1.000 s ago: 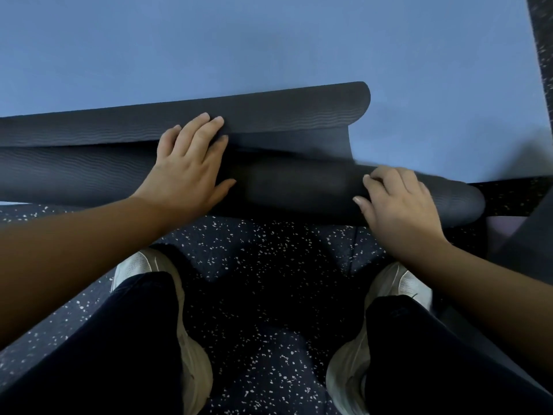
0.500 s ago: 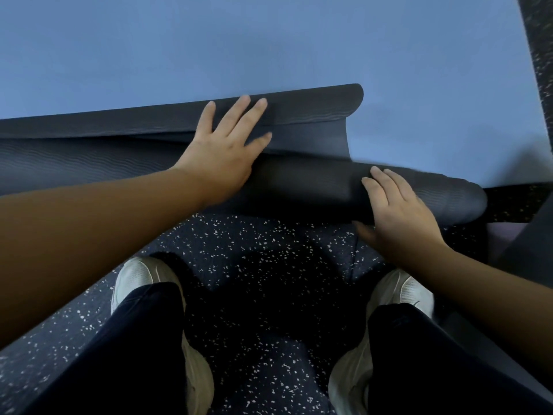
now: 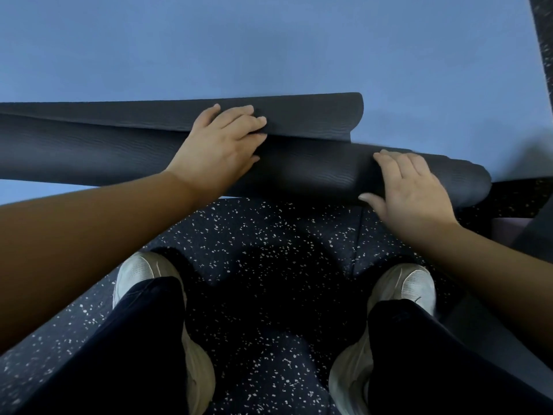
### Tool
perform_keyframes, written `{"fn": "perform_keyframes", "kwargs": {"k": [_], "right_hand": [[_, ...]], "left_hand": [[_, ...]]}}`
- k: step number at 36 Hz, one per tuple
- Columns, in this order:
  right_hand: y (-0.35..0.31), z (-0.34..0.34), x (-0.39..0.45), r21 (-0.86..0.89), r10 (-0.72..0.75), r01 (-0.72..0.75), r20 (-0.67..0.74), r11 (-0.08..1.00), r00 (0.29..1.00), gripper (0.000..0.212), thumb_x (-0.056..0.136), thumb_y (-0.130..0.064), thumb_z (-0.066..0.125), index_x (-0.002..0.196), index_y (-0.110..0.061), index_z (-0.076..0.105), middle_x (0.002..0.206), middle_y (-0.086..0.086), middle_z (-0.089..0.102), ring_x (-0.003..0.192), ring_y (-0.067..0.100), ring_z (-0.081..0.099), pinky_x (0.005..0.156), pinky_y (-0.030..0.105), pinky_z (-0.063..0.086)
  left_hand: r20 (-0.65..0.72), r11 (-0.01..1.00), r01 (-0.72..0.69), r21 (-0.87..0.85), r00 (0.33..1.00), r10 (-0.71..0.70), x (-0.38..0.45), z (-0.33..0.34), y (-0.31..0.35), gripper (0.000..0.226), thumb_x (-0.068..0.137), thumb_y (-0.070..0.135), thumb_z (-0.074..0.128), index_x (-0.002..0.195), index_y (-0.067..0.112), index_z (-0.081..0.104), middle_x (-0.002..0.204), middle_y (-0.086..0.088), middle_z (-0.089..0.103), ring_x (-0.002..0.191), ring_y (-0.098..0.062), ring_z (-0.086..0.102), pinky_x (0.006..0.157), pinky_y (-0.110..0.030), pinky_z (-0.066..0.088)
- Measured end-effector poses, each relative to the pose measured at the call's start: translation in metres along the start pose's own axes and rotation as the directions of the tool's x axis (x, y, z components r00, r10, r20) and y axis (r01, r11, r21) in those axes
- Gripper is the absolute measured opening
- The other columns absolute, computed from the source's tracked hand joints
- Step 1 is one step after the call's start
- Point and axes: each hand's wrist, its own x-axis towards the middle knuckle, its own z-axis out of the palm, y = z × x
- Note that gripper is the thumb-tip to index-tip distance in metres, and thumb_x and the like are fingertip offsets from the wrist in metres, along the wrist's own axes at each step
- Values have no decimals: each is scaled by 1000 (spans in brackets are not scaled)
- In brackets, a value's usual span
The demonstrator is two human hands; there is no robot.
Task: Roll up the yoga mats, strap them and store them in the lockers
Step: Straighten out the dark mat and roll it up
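Bare forearms were seen, with no sleeves reaching the left hand (image 3: 223,145) or right hand (image 3: 411,187). Dark trousers (image 3: 125,348) and off-white trainers (image 3: 401,295) were worn.

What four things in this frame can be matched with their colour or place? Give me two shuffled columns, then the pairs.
1. yoga mat
2. floor
3. left hand
4. right hand

A. dark, white-speckled
B. near the roll's right end
C. on the roll's middle, fingers over the far fold
D. blue on top, dark underside rolled

Pairs: 1-D, 2-A, 3-C, 4-B
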Motion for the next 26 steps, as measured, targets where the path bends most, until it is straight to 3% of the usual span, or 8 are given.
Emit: {"fn": "perform_keyframes", "kwargs": {"k": [5,8,10,12,15,18,23,26], "right_hand": [[-2,2,0,24,-3,2,21,1000,1000,63,76,-29,78,125,3,53,129,21,56,118,39,48,95,51,46],[-2,4,-1,12,-5,5,27,1000,1000,64,76,-28,79,124,4,53,128,22,56,116,41,49,95,51,46],[-3,4,-2,9,-3,3,30,1000,1000,64,75,-28,79,124,5,53,128,23,56,116,41,49,96,52,45],[-4,4,-2,7,-2,2,37,1000,999,64,75,-27,80,124,5,53,128,23,56,116,41,49,96,52,46],[-5,3,-4,3,-3,2,47,1000,999,64,74,-27,80,123,5,53,128,23,56,115,42,50,95,52,47],[-7,1,-6,10,5,-5,56,1000,998,64,74,-26,81,123,5,54,128,23,56,116,41,50,94,52,47],[-9,-1,-6,21,10,-12,77,1000,997,64,76,-24,79,127,6,53,132,23,53,120,42,47,93,53,48],[-8,-1,-7,17,10,-12,99,1000,995,69,75,-24,80,129,7,50,135,24,51,122,42,45,90,53,50]], "left_hand": [[107,995,6,-97,994,4,-6,8,1,20,91,12,62,105,1,70,118,-17,62,125,-45,50,95,-71,37],[158,988,36,-149,987,-13,1,1,2,25,95,19,50,102,2,66,113,-18,59,109,-42,59,92,-63,46],[144,991,3,-132,990,16,5,-3,3,31,93,24,37,98,3,59,111,-18,58,90,-40,60,78,-54,51],[123,997,14,-77,992,-4,7,-3,5,29,90,24,41,102,3,55,122,-20,56,86,-40,59,71,-50,51],[194,991,131,17,972,-132,14,0,10,58,88,41,50,130,2,48,145,-18,44,106,-40,54,84,-50,45],[285,975,174,135,936,-207,22,4,16,86,88,62,39,151,8,19,152,-9,35,123,-31,40,97,-45,35],[341,975,222,26,914,-218,30,5,16,83,90,61,43,153,14,16,144,-9,41,137,-28,27,113,-45,20],[424,972,225,-71,889,-175,34,3,15,72,95,52,43,153,15,20,142,-12,40,133,-31,37,115,-46,24]]}}
